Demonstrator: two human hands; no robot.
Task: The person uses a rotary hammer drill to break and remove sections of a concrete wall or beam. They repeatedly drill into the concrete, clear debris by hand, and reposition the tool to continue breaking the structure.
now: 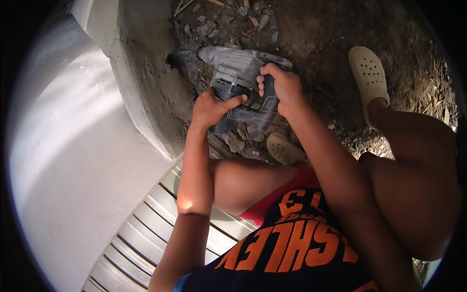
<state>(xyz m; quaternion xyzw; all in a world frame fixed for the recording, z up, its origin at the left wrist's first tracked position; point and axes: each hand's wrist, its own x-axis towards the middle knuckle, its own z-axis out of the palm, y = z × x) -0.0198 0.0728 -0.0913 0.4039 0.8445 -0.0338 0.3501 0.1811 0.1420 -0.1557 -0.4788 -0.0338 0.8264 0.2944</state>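
Note:
A dusty grey rotary hammer drill (234,63) lies nearly level over the dirt, its nose pointing left at the base of a concrete wall. My right hand (284,87) is wrapped round its rear handle, fingers curled through the grip opening. On the motor housing nearer to me, my left hand (211,108) clasps the body, thumb laid across it. A bit (183,51) runs from the chuck toward a dark hollow beside the wall; its tip is hard to make out.
The rough, curved concrete wall base (151,82) borders the dirt on the left, with a smooth white surface (82,170) beyond it. Broken stones (209,27) litter the ground. A slatted light panel (141,233) lies at lower left. My feet wear beige clogs (368,73).

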